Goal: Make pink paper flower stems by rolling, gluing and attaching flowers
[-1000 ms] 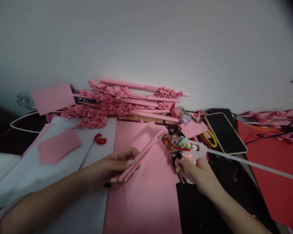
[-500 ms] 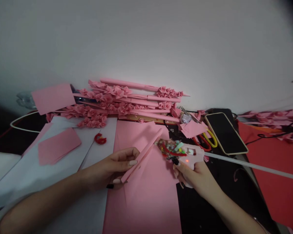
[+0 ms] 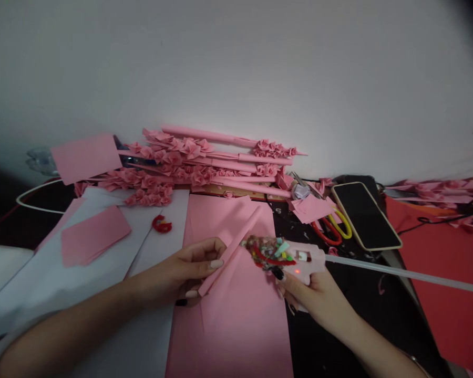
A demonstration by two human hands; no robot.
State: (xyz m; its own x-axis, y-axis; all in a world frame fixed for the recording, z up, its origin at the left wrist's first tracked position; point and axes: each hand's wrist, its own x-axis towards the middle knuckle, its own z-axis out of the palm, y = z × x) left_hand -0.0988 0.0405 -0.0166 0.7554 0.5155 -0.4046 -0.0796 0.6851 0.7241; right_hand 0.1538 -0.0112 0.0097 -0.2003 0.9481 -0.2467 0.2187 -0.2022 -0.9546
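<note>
My left hand [image 3: 185, 275] pinches the lower end of a rolled pink paper tube [image 3: 236, 244], which slants up to the right over a flat pink sheet [image 3: 236, 315]. My right hand [image 3: 313, 296] grips a pink glue gun [image 3: 295, 257] with a lit red light and bits of coloured scrap stuck round its nozzle. A long clear glue stick [image 3: 405, 274] trails out of its back to the right. The nozzle sits close to the middle of the tube.
Against the wall lies a pile of pink paper roses and rolled stems [image 3: 197, 163]. Loose pink sheets [image 3: 92, 233] rest on white paper at left. A phone [image 3: 364, 214], red and yellow scissors [image 3: 333, 228] and a red sheet [image 3: 449, 283] lie at right.
My right hand has carried the glue gun leftward, bringing the nozzle from the tube's upper end to its middle. The left hand and tube have barely moved.
</note>
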